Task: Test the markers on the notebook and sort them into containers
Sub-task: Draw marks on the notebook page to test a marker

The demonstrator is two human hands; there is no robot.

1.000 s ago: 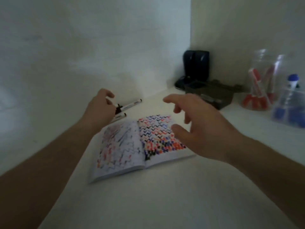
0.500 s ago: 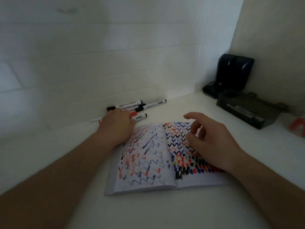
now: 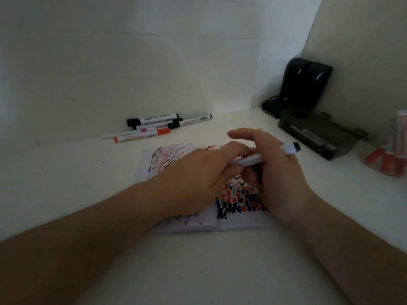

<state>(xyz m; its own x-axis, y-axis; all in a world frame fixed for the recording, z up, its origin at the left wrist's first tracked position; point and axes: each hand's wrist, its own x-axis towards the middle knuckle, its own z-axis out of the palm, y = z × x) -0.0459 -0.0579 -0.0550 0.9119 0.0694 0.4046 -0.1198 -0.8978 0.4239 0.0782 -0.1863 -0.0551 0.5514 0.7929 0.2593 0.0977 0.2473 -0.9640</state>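
Observation:
An open notebook [image 3: 167,159] covered in coloured marker scribbles lies on the white table. Both hands meet above its right page. My left hand [image 3: 198,177] grips one end of a white marker [image 3: 288,148], and my right hand [image 3: 279,172] curls round its barrel; the dark tip end sticks out past my right fingers. Which end carries the cap is hidden by the fingers. Several more markers [image 3: 154,128], black-capped and red-capped, lie in a loose row against the back wall, beyond the notebook.
A dark tray [image 3: 317,133] sits at the right, with a black device [image 3: 306,84] and its cable in the corner behind it. A clear container [image 3: 392,159] holding red markers stands at the right edge. White walls close in the back and right.
My left hand left the marker pile with a white marker and came over the notebook. My right hand rose from the page and took hold of the same marker. The camera shifted left.

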